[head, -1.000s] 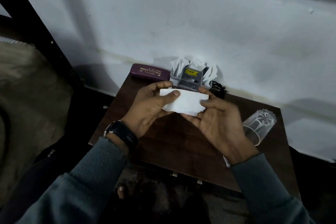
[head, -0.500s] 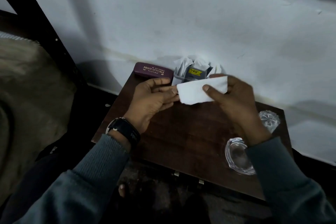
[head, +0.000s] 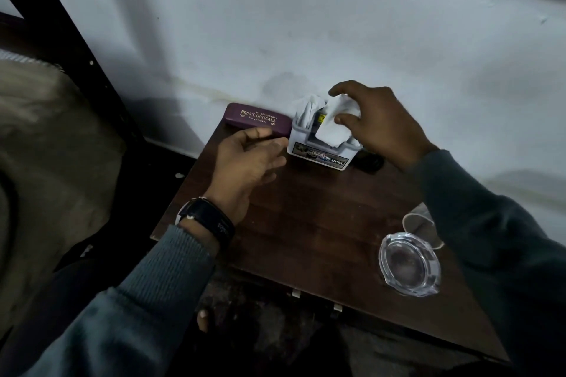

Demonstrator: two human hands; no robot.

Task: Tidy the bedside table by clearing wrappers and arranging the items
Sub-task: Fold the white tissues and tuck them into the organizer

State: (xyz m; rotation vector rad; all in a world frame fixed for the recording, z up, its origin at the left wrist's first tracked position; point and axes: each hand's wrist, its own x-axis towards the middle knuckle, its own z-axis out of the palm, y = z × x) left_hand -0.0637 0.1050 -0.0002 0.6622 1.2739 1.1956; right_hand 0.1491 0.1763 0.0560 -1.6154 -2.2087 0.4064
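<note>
My right hand (head: pixel 378 127), upper centre of frame, pinches a folded white paper napkin (head: pixel 332 128) between thumb and fingers, its lower end inside the small grey plastic holder (head: pixel 318 151) at the dark wooden table's (head: pixel 321 223) far edge. My left hand (head: pixel 245 162), centre left, is empty, fingers loosely curled beside the maroon spectacle case (head: pixel 257 119). Clear glass ashtray (head: pixel 409 263) lower right.

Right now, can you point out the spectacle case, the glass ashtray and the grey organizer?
Spectacle case (head: pixel 258 118): head view, on its lettered maroon lid.
Glass ashtray (head: pixel 409 263): head view, on its clear bowl.
Grey organizer (head: pixel 320 154): head view, on its stickered front wall.
</note>
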